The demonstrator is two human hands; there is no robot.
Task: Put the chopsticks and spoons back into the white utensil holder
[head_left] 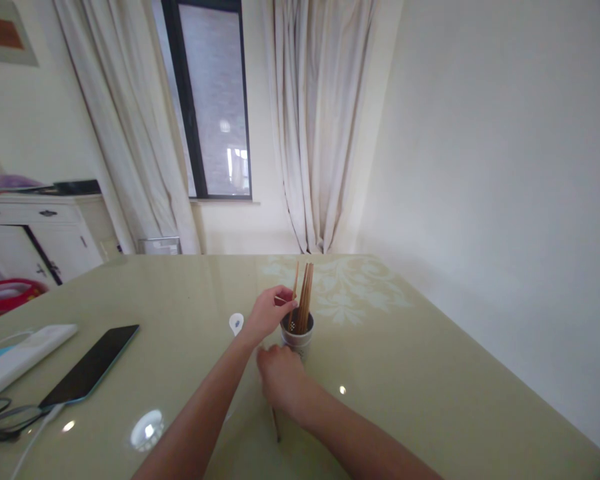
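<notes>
A grey-white chopstick holder [297, 342] stands upright on the table with several brown wooden chopsticks [306, 297] in it. My left hand [270, 311] is at its left rim, thumb and fingers pinched on one chopstick [295, 277] that stands apart from the bunch, its lower end inside the holder. In front of the holder, my right hand [283, 377] is closed, knuckles up. A thin stick, seemingly another chopstick [275, 421], sticks out below it towards me; the fingers gripping it are mostly hidden. Left of the holder lies a white spoon [237, 323], partly covered by my left arm.
On the left of the glossy green table [430, 400] lie a dark-screened phone [93, 365], a white power strip [30, 353], a cable and eyeglasses [10, 417]. A white cabinet [65, 233] and a red basket [13, 297] stand beyond. A wall borders the right side.
</notes>
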